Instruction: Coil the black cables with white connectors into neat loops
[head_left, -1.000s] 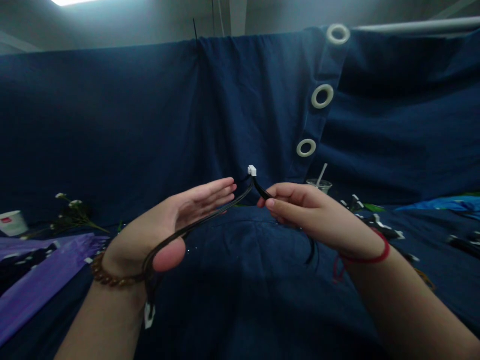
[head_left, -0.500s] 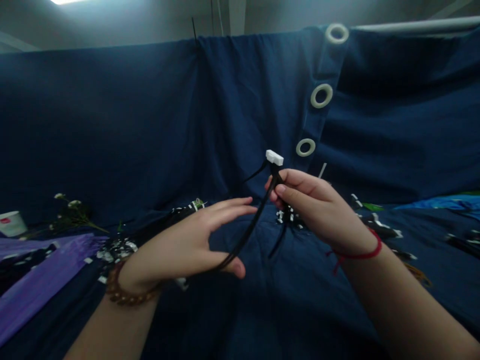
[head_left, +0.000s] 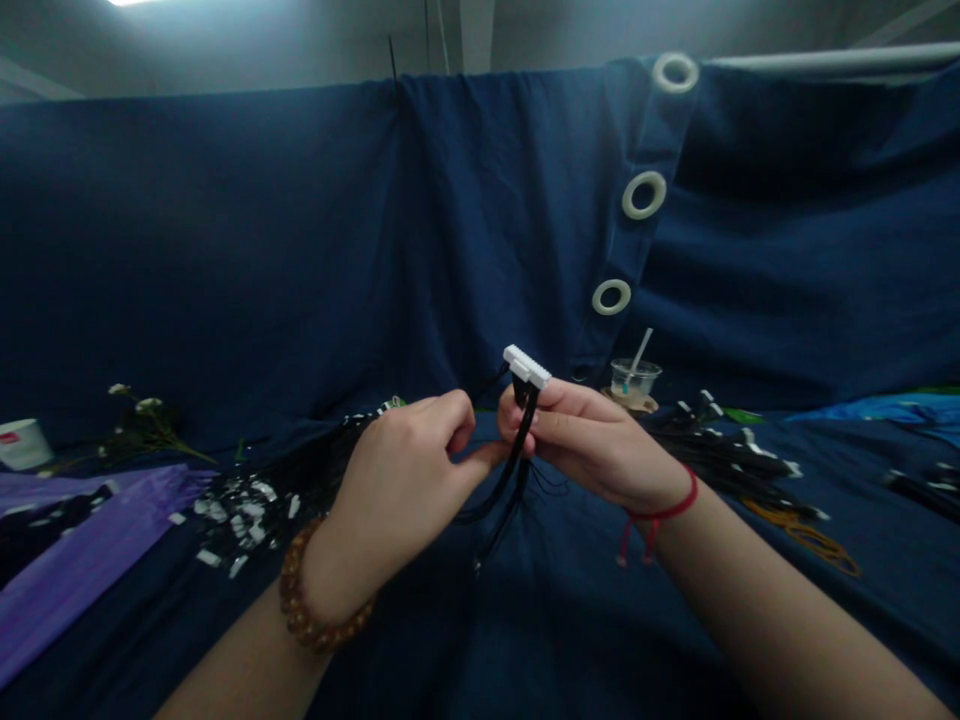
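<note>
My right hand [head_left: 600, 440] pinches a black wire harness [head_left: 523, 432] just below its white connector [head_left: 527, 367]. The connector is long and toothed, tilted down to the right. Black wires hang from it in a bent bundle below my fingers, and one thin wire runs left from the connector behind my left hand [head_left: 412, 470]. That hand is closed, fingers curled and thumb reaching to the fingertips of my right hand. What lies inside its curled fingers is hidden.
At left lie loose white connectors [head_left: 244, 520], a purple bag [head_left: 112, 560], flowers [head_left: 154, 425] and a paper cup [head_left: 24, 445]. At right are a clear cup with a straw [head_left: 636, 380], more black harnesses [head_left: 727, 450] and orange rubber bands [head_left: 814, 540]. A blue curtain [head_left: 247, 250] hangs behind.
My left hand has gone from spread fingers to curled ones and moved right, up against my right hand. The harness and right hand have moved down and left, uncovering the clear cup.
</note>
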